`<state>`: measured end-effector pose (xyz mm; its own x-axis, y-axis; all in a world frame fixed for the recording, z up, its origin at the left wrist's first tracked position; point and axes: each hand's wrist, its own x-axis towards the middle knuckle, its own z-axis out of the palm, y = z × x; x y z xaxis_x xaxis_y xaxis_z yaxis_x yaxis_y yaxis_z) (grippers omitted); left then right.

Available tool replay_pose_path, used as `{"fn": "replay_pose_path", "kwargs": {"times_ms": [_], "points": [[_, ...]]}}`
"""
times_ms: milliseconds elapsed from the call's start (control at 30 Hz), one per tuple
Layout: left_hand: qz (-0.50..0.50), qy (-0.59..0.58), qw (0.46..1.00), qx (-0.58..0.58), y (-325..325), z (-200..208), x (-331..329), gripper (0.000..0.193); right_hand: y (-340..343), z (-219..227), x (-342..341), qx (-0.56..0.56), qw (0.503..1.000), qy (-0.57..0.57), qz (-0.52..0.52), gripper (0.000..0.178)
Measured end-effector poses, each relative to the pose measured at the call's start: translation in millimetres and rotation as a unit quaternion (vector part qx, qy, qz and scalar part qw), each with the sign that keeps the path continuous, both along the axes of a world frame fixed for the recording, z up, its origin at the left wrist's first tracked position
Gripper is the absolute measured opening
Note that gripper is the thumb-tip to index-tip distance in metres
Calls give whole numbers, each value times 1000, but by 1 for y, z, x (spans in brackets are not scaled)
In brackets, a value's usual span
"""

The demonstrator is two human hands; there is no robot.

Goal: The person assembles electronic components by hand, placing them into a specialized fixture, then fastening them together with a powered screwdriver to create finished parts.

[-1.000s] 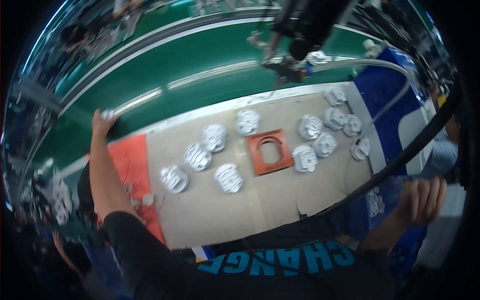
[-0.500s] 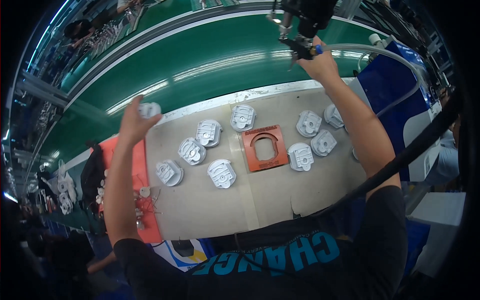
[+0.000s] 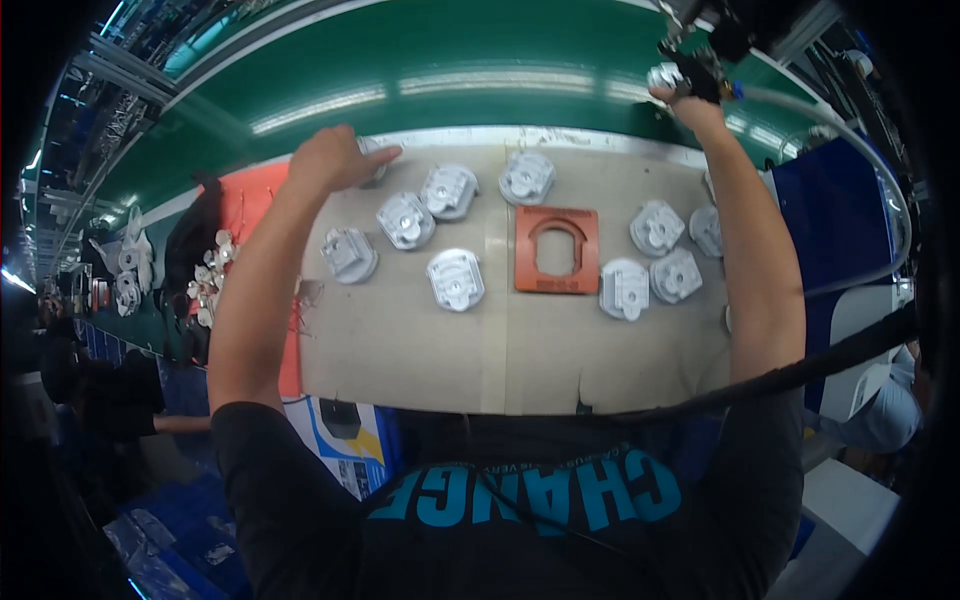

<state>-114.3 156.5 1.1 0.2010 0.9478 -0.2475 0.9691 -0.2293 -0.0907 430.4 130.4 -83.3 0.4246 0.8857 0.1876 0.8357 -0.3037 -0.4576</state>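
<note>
My left hand (image 3: 332, 160) is at the far left corner of the grey mat, its thumb stretched to the right. Its fingers are closed round a white round plastic part (image 3: 376, 174), mostly hidden behind the hand. At the far right, over the green surface, my right hand (image 3: 692, 110) grips a black hanging tool (image 3: 700, 78) with metal fittings and a clear hose. The tool's tip is hard to make out. Nearest my left hand on the mat stand more white plastic parts, among them one part (image 3: 406, 220) and another (image 3: 450, 191).
An orange-brown fixture (image 3: 556, 282) with a shaped opening lies mid-mat (image 3: 400, 350). Several white parts flank it, including one part (image 3: 625, 289). A red sheet (image 3: 262, 195) with small parts and wires lies left. A blue machine (image 3: 840, 215) stands right; a dark cable (image 3: 850, 345) crosses there.
The whole view has shifted. My left hand has brought its white part slightly right, from the green surface to the mat's edge. My right hand and the tool have come a little nearer.
</note>
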Motion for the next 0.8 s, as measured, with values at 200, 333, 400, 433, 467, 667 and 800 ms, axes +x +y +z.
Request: {"fn": "replay_pose_path", "kwargs": {"times_ms": [200,333,400,433,467,667,800], "points": [[-18,7,999,-51,7,0,-2,100,-95,81,-156,-59,948,201,240,82],[43,-32,992,-116,2,-3,-1,109,-151,86,-206,-55,920,67,381,77],[51,-54,988,-135,-3,3,-2,108,-165,86,-218,-85,917,54,386,77],[63,-82,989,-107,-10,5,-10,108,-171,81,-229,-114,912,48,390,78],[78,-111,988,-77,-14,9,-20,109,-172,78,-234,-110,906,51,406,78],[103,-344,930,80,-57,50,-88,94,-176,74,-215,-100,909,9,405,83],[138,-397,903,90,-106,46,-148,64,-179,72,-221,-113,911,42,393,84]]}}
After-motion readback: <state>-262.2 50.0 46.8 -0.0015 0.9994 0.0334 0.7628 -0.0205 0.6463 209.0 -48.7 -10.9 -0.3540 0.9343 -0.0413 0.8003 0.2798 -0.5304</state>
